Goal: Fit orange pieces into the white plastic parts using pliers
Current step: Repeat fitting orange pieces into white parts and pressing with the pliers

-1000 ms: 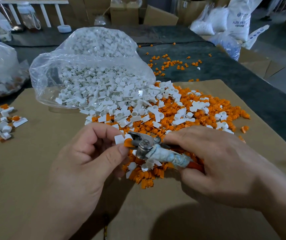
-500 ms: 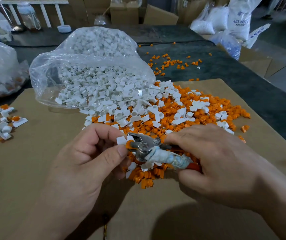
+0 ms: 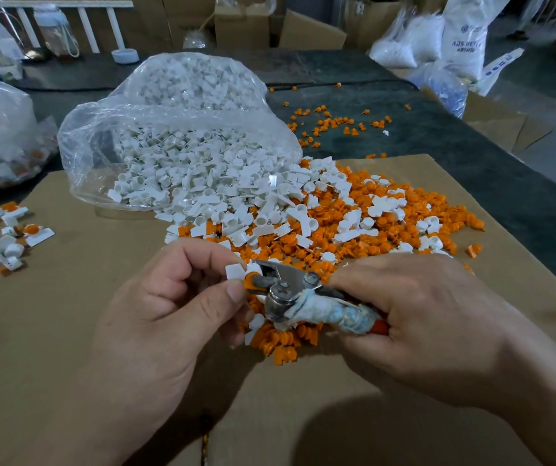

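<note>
Over cardboard [image 3: 68, 331] | left hand [image 3: 155, 314] pinches white part [image 3: 235, 271] | right hand [image 3: 431, 317] curled round pliers [image 3: 283, 290], tip on orange piece [image 3: 249, 281]

Pliers [image 3: 290, 290] on orange-white piece [image 3: 243, 275]

Dark worktop [image 3: 471, 156], partly covered by a brown cardboard sheet [image 3: 68, 331]. Behind it: stacked cardboard boxes [image 3: 243, 25] and a white railed frame [image 3: 61, 4]. Rear right: white printed sacks [image 3: 465, 31] on a grey floor [image 3: 545, 82]. Lighting is dim.
</note>
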Action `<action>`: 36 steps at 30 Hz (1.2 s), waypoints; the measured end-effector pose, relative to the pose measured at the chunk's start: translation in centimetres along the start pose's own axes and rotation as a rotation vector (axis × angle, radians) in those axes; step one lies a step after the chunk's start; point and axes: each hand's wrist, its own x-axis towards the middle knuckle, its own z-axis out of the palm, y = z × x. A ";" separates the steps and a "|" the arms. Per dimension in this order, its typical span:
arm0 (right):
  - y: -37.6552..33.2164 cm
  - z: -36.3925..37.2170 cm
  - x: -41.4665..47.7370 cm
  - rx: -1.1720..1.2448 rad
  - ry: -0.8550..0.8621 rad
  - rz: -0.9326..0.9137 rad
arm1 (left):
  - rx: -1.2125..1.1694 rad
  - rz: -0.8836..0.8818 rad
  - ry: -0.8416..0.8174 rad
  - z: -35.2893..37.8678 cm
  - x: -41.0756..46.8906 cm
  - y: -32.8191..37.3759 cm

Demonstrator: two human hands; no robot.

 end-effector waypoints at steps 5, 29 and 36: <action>-0.2 0.0 -0.2 -0.004 0.061 -0.001 | -0.019 0.000 0.031 -0.2 -0.4 -0.1; 0.7 1.3 0.8 -0.008 0.273 0.008 | -0.078 -0.261 0.050 0.9 -0.8 0.3; -1.9 1.8 1.3 -0.033 0.320 -0.219 | -0.094 -0.220 -0.032 1.7 -1.1 0.2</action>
